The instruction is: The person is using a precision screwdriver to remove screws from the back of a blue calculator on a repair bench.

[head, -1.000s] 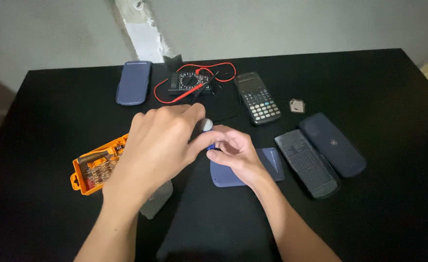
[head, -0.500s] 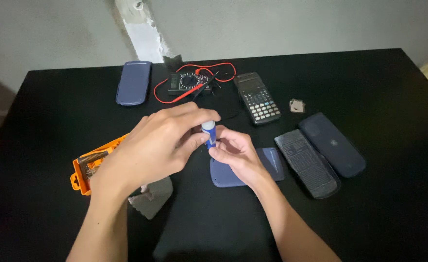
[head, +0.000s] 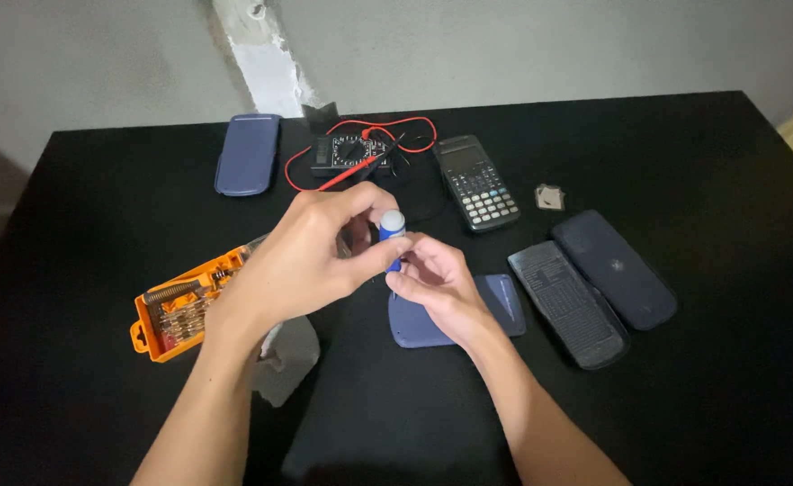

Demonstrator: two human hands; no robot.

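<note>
screwdriver [head: 393,232]: small, blue with a white cap, upright between both hands above the blue cover [head: 455,315] | left hand [head: 311,256]: fingers pinched on its top | right hand [head: 432,281]: fingertips closed around its lower part | orange bit case [head: 180,301]: left, on black table [head: 684,378]

Between the left hand [head: 311,256] and right hand [head: 432,283] sits a small screwdriver with a blue plastic handle and smooth white cap [head: 393,227], faintly glossy. Under the right hand lies a slate-blue plastic calculator shell [head: 495,306], matt. Left of the left hand, an orange plastic bit case [head: 176,306] holds shiny metal bits. Right of the right hand lie two dark matt plastic covers [head: 594,288], lightly dusty. The black table top [head: 99,207] looks smooth and dull.
</note>
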